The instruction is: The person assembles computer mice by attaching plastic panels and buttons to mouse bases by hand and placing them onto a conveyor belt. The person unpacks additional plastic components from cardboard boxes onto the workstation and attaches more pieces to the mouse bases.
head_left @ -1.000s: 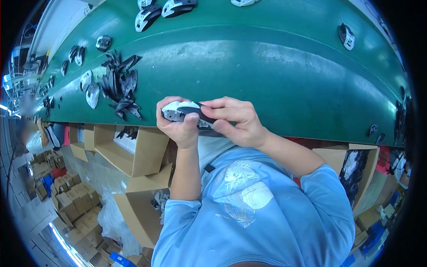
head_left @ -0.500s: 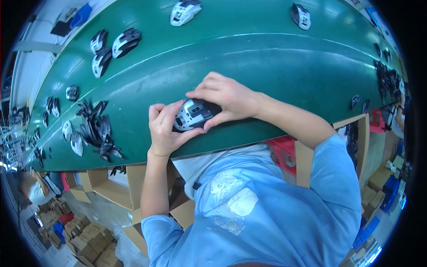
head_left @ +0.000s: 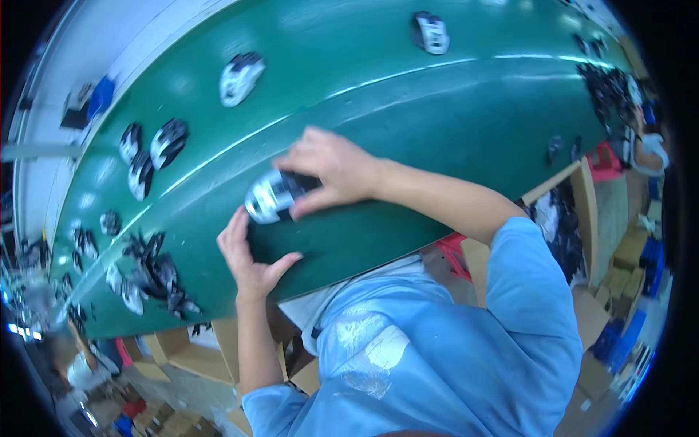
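Note:
My right hand (head_left: 331,167) grips a rounded black-and-white slotted shell part (head_left: 268,198) by its dark right end, over the green table (head_left: 437,146). Its white side faces left, and motion smears its details. Just below and left of the part is my left hand (head_left: 251,255), open, with thumb and fingers spread apart. Its fingertips are close to the part's lower left edge; whether they touch it I cannot tell.
Similar shell parts (head_left: 242,79) lie along the table's far side and left. A pile of black strip-like pieces (head_left: 156,273) is at the left, another dark pile (head_left: 608,91) at the far right. Cardboard boxes (head_left: 196,357) stand below the near edge. Other people are at both sides.
My left hand has let go of the shell part and opened. My right hand keeps hold of it. The view has shifted, so the table's things appear lower and further left.

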Tool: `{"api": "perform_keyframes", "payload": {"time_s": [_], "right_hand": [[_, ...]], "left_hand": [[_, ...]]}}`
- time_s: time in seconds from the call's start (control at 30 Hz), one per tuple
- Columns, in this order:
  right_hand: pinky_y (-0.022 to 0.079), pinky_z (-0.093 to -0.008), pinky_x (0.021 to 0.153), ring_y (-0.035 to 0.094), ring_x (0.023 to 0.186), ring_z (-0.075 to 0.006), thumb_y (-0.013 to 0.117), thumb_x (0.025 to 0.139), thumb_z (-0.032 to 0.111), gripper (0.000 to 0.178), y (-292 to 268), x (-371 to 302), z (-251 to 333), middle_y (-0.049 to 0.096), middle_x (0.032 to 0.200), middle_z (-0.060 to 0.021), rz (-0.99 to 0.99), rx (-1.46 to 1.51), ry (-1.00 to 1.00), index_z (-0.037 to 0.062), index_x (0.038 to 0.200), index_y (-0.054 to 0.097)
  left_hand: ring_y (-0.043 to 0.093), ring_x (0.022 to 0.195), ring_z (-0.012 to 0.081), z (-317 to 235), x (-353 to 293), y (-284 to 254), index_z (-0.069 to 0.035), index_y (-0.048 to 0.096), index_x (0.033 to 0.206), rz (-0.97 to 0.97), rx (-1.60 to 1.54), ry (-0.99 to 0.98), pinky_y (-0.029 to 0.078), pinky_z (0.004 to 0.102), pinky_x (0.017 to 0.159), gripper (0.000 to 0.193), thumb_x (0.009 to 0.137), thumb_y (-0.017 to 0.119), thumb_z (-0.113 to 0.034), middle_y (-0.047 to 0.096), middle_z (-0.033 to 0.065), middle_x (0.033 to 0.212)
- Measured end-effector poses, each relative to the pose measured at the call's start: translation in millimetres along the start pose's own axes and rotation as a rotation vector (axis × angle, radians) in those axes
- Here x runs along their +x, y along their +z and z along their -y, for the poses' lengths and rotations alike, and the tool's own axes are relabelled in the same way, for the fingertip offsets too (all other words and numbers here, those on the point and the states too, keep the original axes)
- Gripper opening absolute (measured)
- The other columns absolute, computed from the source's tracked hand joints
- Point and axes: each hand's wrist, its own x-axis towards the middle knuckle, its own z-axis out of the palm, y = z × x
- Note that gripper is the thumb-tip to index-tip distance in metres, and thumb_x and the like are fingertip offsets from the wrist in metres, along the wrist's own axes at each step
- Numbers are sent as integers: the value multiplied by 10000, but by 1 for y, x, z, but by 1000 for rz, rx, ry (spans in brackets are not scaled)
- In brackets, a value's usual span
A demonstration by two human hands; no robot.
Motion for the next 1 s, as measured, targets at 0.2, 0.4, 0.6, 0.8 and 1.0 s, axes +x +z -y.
{"api": "perform_keyframes", "payload": {"time_s": [0.2, 0.4, 0.6, 0.8, 1.0], "right_hand": [[473, -404, 869, 588, 923, -312, 824, 741, 527, 714, -59, 39, -107, 673, 1017, -129, -357, -312, 244, 34, 1228, 649], [505, -419, 925, 628, 1074, -323, 789, 837, 334, 507, -81, 6, -100, 687, 1138, -130, -512, -324, 276, 85, 1258, 656], [527, -399, 814, 650, 894, -272, 771, 868, 222, 239, -43, -32, 20, 707, 987, -68, 146, 163, -29, 74, 1053, 736], [541, -368, 771, 659, 839, -255, 777, 855, 188, 218, -50, -56, 65, 734, 939, -68, 116, 289, 140, 66, 1035, 752], [522, -358, 733, 670, 777, -258, 738, 834, 49, 131, -74, -52, 57, 732, 852, -92, -34, 168, 470, 23, 960, 758]], "left_hand": [[511, 1241, 382, 2, -17, -13, -13, 549, 1349, 3, 146, -71, 413, 461, 1050, 779, 710, 879, -313, 552, 188, 1417], [559, 1161, 386, 13, 8, 5, -24, 642, 1197, -36, 104, -15, 448, 467, 996, 539, 748, 854, -235, 604, 193, 1314], [447, 1311, 455, 51, 160, 39, 88, 439, 1411, -212, 371, 40, 368, 522, 1105, 987, 735, 863, -492, 489, 276, 1429], [537, 1239, 398, 105, 207, 53, 0, 550, 1350, -160, 375, -294, 425, 518, 1045, 912, 712, 843, -582, 603, 201, 1324], [654, 1074, 241, 61, 111, -4, 59, 567, 1313, -250, -421, -117, 519, 354, 947, 789, 709, 879, -341, 672, 189, 1163]]}}
